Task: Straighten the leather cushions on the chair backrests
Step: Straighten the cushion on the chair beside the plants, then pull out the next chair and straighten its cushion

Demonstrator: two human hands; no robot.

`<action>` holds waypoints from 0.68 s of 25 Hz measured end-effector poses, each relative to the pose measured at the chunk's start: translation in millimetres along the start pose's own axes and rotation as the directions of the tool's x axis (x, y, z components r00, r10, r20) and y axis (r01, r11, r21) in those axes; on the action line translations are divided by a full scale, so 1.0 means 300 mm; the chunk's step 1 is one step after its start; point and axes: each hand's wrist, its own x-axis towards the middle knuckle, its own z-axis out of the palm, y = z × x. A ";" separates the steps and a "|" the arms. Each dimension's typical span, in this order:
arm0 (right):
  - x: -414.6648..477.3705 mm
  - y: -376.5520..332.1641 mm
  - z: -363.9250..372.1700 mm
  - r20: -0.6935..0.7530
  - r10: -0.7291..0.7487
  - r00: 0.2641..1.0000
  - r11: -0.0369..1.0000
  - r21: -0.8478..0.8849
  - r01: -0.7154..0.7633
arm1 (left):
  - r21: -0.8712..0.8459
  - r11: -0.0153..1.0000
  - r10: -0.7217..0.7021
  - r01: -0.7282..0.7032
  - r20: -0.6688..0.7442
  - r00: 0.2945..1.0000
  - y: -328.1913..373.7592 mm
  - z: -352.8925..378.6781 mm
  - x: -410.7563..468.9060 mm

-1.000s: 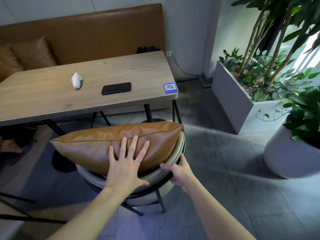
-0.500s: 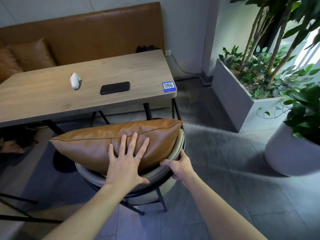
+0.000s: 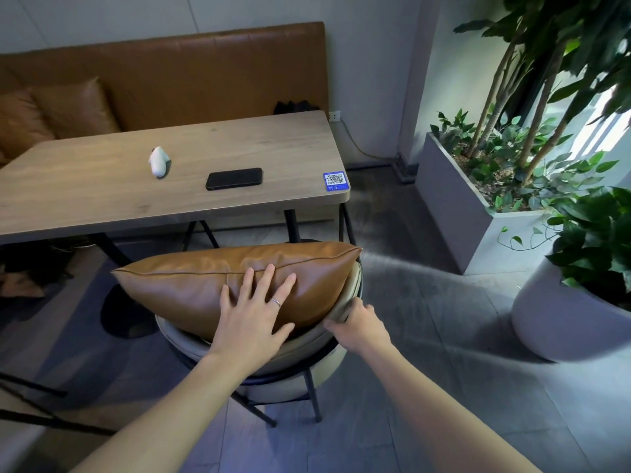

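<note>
A brown leather cushion [image 3: 191, 285] lies lengthwise along the top of a beige chair backrest [image 3: 307, 339], its left end hanging past the chair. My left hand [image 3: 252, 322] rests flat on the cushion's near face, fingers spread, a ring on one finger. My right hand [image 3: 358, 327] grips the right end of the backrest rim just below the cushion's right corner. The chair seat is hidden under the cushion.
A wooden table [image 3: 102, 189] stands just beyond the chair, with a black phone [image 3: 234, 178] and a small white object [image 3: 158, 161]. Behind it is a brown leather bench [image 3: 205, 80] with two cushions [image 3: 75, 109]. Grey planters [image 3: 454, 213] with plants stand at the right.
My right hand has slid up the backrest rim toward the cushion's right corner. The left hand stays flat on the cushion, which has barely shifted.
</note>
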 end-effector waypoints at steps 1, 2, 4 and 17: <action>-0.026 -0.018 -0.024 -0.030 -0.043 0.999 0.995 -0.091 0.041 | -0.037 0.999 0.005 -0.005 0.000 1.000 -0.009 -0.031 -0.004; -0.052 -0.041 -0.048 -0.065 -0.094 0.994 0.983 -0.162 0.082 | -0.069 0.998 0.002 -0.003 -0.005 1.000 -0.016 -0.068 -0.009; -0.107 -0.098 -0.095 -0.139 -0.191 0.972 0.958 -0.244 0.153 | -0.105 0.994 -0.020 0.018 -0.019 1.000 -0.033 -0.144 -0.025; -0.758 -0.644 -0.208 -0.303 -0.647 0.700 0.728 -0.521 0.447 | -0.102 0.984 -0.166 0.144 -0.258 0.952 -0.364 -0.787 -0.450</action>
